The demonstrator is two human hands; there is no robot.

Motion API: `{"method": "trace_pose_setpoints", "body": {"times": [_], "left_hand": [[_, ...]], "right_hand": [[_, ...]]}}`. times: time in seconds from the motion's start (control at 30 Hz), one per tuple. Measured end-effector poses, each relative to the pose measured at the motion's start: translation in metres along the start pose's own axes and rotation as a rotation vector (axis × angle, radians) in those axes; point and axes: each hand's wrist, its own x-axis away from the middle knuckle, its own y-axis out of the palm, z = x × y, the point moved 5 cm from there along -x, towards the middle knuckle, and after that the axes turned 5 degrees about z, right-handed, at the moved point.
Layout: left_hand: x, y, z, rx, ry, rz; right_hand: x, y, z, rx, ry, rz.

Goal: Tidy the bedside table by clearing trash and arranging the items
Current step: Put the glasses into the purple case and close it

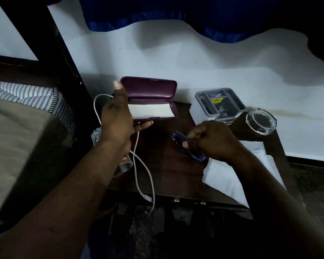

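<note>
A purple glasses case (153,90) lies open at the back of the dark wooden bedside table (166,169), with a white cloth inside its lower half. My left hand (118,118) grips the case's left end, thumb up beside the lid. To the right, my right hand (211,141) is closed on a pair of blue-framed glasses (178,137) held just above the tabletop. A white charging cable (138,165) loops under my left wrist and hangs over the table's front edge.
A grey-and-white organiser box (219,105) stands at the back right, next to a clear glass ashtray (260,121). White tissue paper (232,174) lies under my right forearm. A clear glass (123,165) lies tipped and a crumpled wrapper (96,135) sits at the left. A bed (22,137) adjoins.
</note>
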Motion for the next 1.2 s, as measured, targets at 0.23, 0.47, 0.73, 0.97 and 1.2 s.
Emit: {"method": "trace_pose_setpoints", "body": {"times": [0.23,0.47,0.73,0.97,1.2], "left_hand": [[0.001,0.001,0.003,0.007,0.064,0.001],[0.008,0.012,-0.013,-0.029,-0.001,-0.09],[0.014,0.016,-0.017,-0.03,-0.06,-0.126],[0.018,0.019,-0.016,-0.056,-0.071,-0.133],[0.019,0.019,-0.016,-0.081,-0.039,-0.115]], "right_hand": [[0.009,-0.02,-0.021,-0.936,-0.009,-0.125],[0.005,-0.02,-0.031,-1.338,-0.003,-0.048],[-0.002,-0.016,-0.024,-1.104,0.022,0.15],[0.001,-0.027,-0.029,-0.695,-0.192,0.38],[0.01,-0.034,-0.043,-0.173,-0.458,0.621]]}}
